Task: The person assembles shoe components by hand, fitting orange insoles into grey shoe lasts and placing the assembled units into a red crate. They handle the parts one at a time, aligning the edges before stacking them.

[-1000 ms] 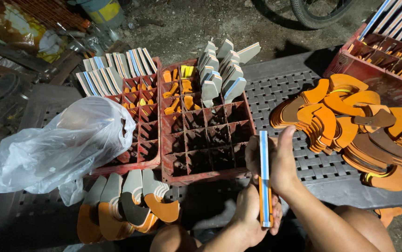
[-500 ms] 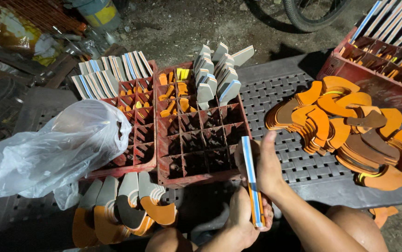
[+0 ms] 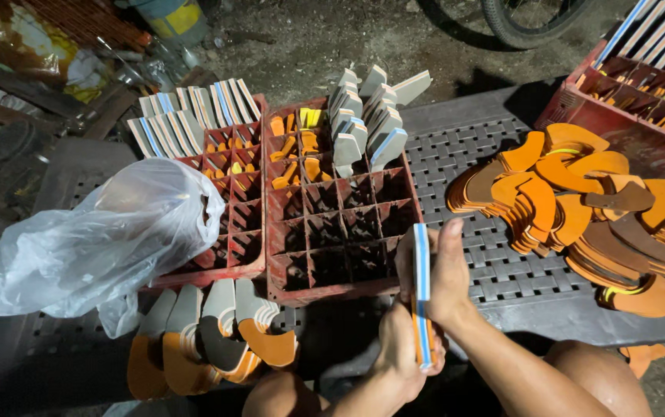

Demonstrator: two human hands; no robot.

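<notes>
Sole blank (image 3: 422, 293), flat, blue-striped edge, pinched on edge by left hand (image 3: 402, 357), right hand (image 3: 444, 274)

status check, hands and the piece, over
Both hands clamped on a flat sole piece with blue edge stripe, held on edge: right hand upper, left hand lower. Red divided plastic crate just ahead, near cells empty.

Both forearms are bare to the lower frame edge; no sleeves, gloves, watch or rings are visible. The left hand (image 3: 398, 351) and right hand (image 3: 444, 274) are uncovered, fingers unadorned. Two bare knees are visible at the bottom edge; no trouser fabric shows.
</notes>
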